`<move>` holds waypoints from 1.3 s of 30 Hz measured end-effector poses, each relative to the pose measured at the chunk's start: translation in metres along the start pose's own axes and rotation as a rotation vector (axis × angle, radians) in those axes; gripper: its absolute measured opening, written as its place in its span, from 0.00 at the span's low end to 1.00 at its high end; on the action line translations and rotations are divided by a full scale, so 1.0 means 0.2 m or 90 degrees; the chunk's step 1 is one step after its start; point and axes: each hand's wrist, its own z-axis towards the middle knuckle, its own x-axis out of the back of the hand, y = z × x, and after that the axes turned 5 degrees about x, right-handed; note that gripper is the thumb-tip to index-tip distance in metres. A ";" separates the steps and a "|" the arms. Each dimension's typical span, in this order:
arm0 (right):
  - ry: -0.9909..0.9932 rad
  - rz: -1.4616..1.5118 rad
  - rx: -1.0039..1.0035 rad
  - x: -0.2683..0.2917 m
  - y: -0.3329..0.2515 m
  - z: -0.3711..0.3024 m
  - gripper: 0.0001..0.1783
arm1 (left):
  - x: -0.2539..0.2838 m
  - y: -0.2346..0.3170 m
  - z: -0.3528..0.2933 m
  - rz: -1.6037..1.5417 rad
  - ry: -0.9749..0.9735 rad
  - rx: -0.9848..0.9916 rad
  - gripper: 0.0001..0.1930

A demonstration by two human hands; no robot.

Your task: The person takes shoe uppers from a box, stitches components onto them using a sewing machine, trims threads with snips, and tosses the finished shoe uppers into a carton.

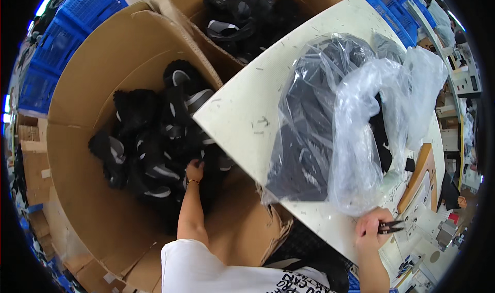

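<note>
Down inside a large cardboard box [72, 154], my left hand [194, 171] reaches into a heap of black shoe uppers with grey and white trim. Its fingers are closed on the edge of one black shoe upper [206, 156], partly lost among the dark pieces. Around it lie more uppers, such as one with a grey patch [114, 149]. My right hand [372, 225] rests by the near edge of the white table, wrapped round small black thread snips [391, 226] whose blades point right. Beyond it lies a clear plastic bag [356, 174].
The white table [240, 105] juts over the box, with thread scraps on it. Dark flat pieces in clear plastic [304, 138] cover its middle. Another box [185, 4] of black pieces stands behind. Blue crates [59, 45] are stacked at left. A sewing machine bed [423, 190] sits at right.
</note>
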 end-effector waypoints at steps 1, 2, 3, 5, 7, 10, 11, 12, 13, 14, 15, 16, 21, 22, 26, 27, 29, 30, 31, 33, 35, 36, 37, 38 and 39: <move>0.002 -0.039 -0.004 -0.01 -0.01 -0.01 0.13 | 0.05 0.17 -0.01 0.253 0.058 -0.170 0.12; 0.004 -0.079 -0.008 -0.02 -0.02 -0.01 0.14 | 0.00 0.13 0.09 0.252 0.055 -0.176 0.12; 0.010 -0.084 -0.006 -0.04 -0.02 -0.01 0.14 | -0.07 0.07 0.22 0.318 0.069 -0.305 0.16; -0.012 -0.045 -0.015 -0.07 -0.02 0.00 0.16 | 0.05 -0.12 0.43 0.484 0.117 -0.542 0.25; 0.040 -0.106 -0.052 -0.03 -0.02 -0.02 0.19 | -0.04 -0.14 0.43 0.483 0.097 -0.546 0.23; 0.040 -0.112 -0.043 -0.05 -0.03 -0.03 0.18 | 0.06 -0.22 0.34 0.557 0.083 -0.479 0.16; 0.033 -0.100 -0.040 -0.04 -0.03 -0.03 0.18 | 0.16 -0.26 0.28 0.592 0.085 -0.444 0.14; -0.004 -0.132 -0.017 -0.03 -0.02 -0.03 0.18 | 0.26 -0.29 0.24 0.629 0.089 -0.405 0.12; -0.039 -0.162 0.007 -0.02 -0.03 -0.04 0.18 | 0.35 -0.27 0.19 0.667 0.093 -0.367 0.10; 0.025 -0.140 -0.043 -0.06 -0.06 -0.02 0.19 | 0.38 -0.09 0.11 0.616 0.048 -0.407 0.10; 0.043 -0.159 -0.038 -0.03 -0.05 0.00 0.19 | 0.40 0.30 -0.02 0.560 -0.003 -0.461 0.10; 0.032 -0.133 -0.072 -0.03 -0.06 0.01 0.18 | 0.57 0.51 -0.13 0.537 0.021 -0.543 0.11; -0.031 0.040 -0.093 -0.09 -0.09 0.04 0.18 | 1.42 0.92 -0.47 0.067 0.212 -0.296 0.18; -0.031 0.068 -0.079 -0.10 -0.08 0.04 0.18 | 1.58 0.95 -0.53 -0.251 0.161 -0.190 0.16; -0.045 0.103 -0.039 -0.06 -0.06 0.04 0.14 | 1.98 1.36 -1.02 -0.825 0.037 -0.075 0.14; -0.068 0.095 -0.057 -0.05 -0.08 0.03 0.13 | 2.05 1.29 -1.03 -0.776 0.070 -0.168 0.15; -0.097 0.126 -0.049 -0.04 -0.10 0.05 0.10 | 2.00 1.44 -1.25 -0.482 0.246 -0.390 0.16; -0.125 0.138 -0.061 -0.01 -0.11 0.04 0.08 | 1.95 1.60 -1.38 -0.489 0.239 -0.409 0.16; -0.137 0.124 0.035 0.02 -0.12 0.03 0.06 | 1.91 1.82 -1.54 -0.714 0.030 -0.312 0.14; -0.200 0.066 0.284 0.09 -0.28 0.01 0.16 | 1.84 1.98 -1.68 -0.910 -0.210 -0.207 0.13; -0.391 0.190 0.243 0.17 -0.59 -0.01 0.27 | 1.74 1.95 -1.85 -0.813 -0.225 -0.266 0.13; -0.463 0.233 0.246 0.24 -0.67 0.01 0.31 | 1.72 1.99 -1.80 -0.766 -0.261 -0.284 0.13; -0.505 0.265 0.314 0.26 -0.66 0.01 0.35 | 1.67 2.09 -1.82 -0.717 -0.282 -0.309 0.13; -0.507 0.291 0.308 0.32 -0.69 -0.01 0.37 | 1.48 2.19 -1.89 -0.668 -0.311 -0.334 0.12; -0.509 0.318 0.302 0.38 -0.71 -0.04 0.40 | 1.39 2.24 -1.92 -0.619 -0.337 -0.359 0.12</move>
